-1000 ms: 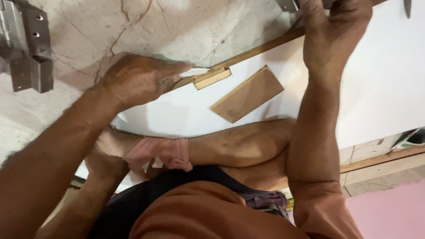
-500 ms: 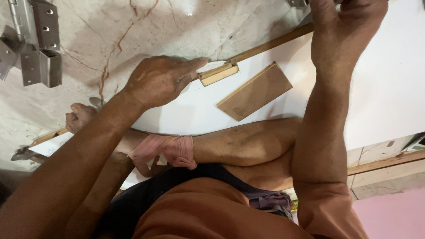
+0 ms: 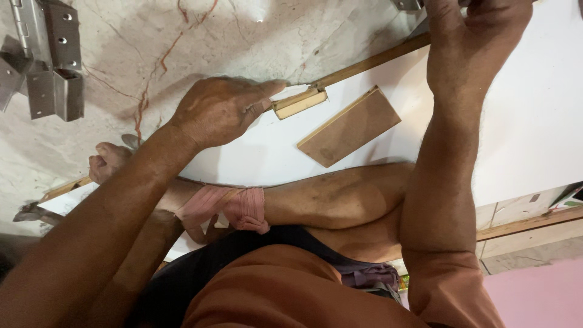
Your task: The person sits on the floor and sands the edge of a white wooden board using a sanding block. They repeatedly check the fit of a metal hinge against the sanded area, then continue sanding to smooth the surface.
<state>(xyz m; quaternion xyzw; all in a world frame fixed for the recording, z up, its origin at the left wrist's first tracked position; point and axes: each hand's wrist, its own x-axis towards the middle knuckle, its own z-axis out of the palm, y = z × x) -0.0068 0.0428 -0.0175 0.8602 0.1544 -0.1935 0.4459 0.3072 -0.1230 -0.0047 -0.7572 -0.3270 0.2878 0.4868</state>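
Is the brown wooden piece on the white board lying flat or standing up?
Lying flat. The brown wooden piece shows its whole broad face upward on the white board, beside the left hand, which touches a smaller pale block.

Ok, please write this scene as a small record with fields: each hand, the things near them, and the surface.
left hand: fingers pressed on a small wooden block at the edge of the white board
right hand: at the board's far edge, top of the view; its grip is cut off
loose piece: flat brown wooden panel lying on the board
surface: marble floor
other: metal hinges, upper left; pink wrap on a leg
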